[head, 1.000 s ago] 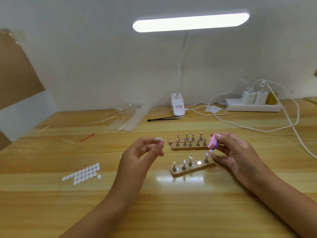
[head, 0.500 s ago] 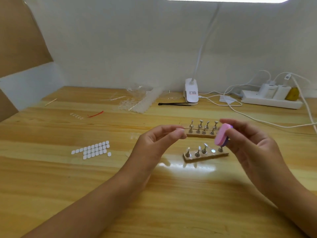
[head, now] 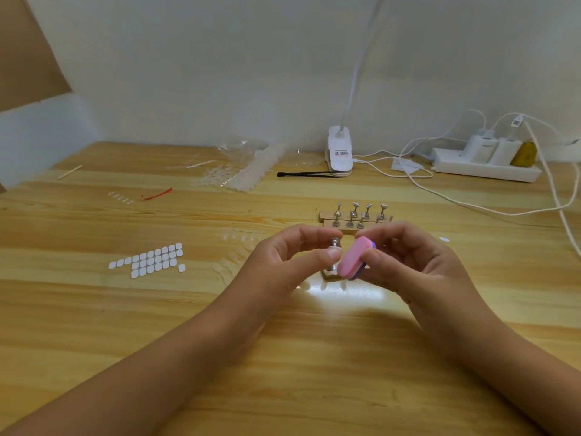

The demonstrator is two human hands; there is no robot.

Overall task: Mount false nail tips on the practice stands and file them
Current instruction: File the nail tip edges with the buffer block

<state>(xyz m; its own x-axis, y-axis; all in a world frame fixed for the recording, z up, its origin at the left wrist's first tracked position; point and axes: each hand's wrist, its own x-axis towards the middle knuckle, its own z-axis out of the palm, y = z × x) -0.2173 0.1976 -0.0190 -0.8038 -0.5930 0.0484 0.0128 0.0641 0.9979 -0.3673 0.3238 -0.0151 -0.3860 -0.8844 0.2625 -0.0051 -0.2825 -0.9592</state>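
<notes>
wooden table (head: 94, 325), pink file (head: 355, 260) mid-surface

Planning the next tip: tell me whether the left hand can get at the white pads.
Likely yes: the pads lie to its left, only flat clear tips between; but the left hand pinches a stand and must let go first.

bare forearms, left hand (head: 292, 262) and right hand (head: 405, 265) alike — thumbnails short and plain.
</notes>
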